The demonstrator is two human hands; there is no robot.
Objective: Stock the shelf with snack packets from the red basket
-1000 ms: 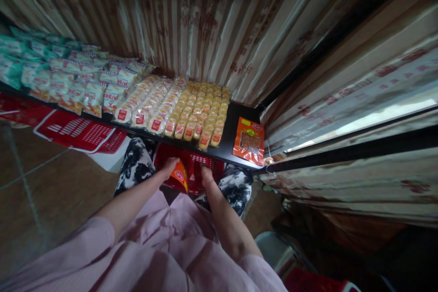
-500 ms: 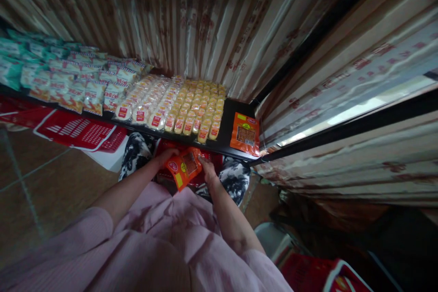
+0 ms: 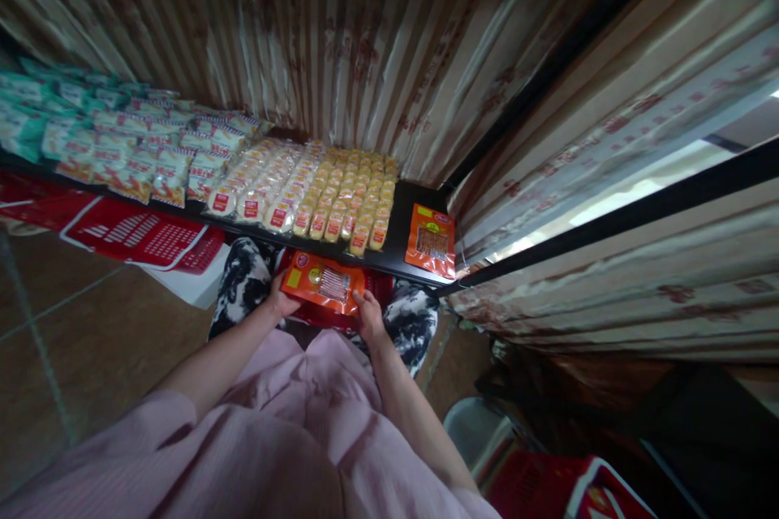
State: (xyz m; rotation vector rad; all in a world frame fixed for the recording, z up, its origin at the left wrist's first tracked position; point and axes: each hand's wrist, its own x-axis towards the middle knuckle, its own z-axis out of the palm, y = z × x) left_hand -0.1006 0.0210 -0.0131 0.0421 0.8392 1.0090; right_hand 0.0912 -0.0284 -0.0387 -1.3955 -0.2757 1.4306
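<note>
From my remote station I am viewing both hands beside a flat black shelf (image 3: 399, 237). The left hand (image 3: 281, 298) is gripping the left end of a flat orange plastic packet with a clear window (image 3: 324, 284), its fingers mostly hidden underneath. The right hand (image 3: 368, 313) is pinching the opposite end, nearly closed, thumb on the printed face. The packet is resting between the two hands, face up, above a red plastic basket (image 3: 380, 287). Ahead and to the right of the hands, a second orange plastic packet (image 3: 431, 241) is lying flat on the shelf. Directly ahead, yellow wrapped rolls (image 3: 346, 193) are standing in rows; white wrapped rolls (image 3: 261, 174) are adjoining them leftward. Farther left, white-and-orange printed bags (image 3: 137, 150) are sitting beside teal bags (image 3: 24, 115).
</note>
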